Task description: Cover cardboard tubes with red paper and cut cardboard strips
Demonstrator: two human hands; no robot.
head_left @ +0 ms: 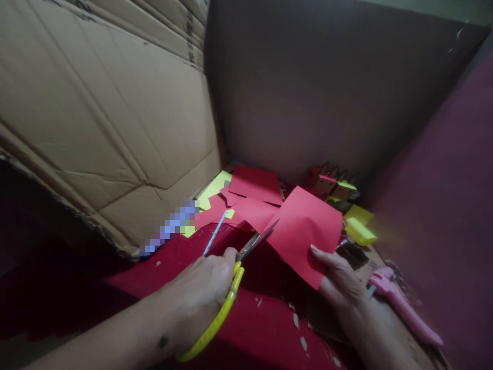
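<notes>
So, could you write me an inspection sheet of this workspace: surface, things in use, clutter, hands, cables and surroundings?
Surface: deep-red covering, strewn with small pale scraps.
Job's things: yellow-handled metal scissors, tips at the left edge of a four-sided red paper sheet.
Clutter: flat red paper pieces and yellow paper pieces behind; thin light-blue stick; pink gun-shaped tool at right; small boxy red-and-yellow figures at the back.
Hands: left hand grips the scissors; right hand holds the sheet, thumb on top.
Cables: nothing seen.
Surroundings: creased brown cardboard panel at left, grey panel behind, purplish panel at right.
</notes>
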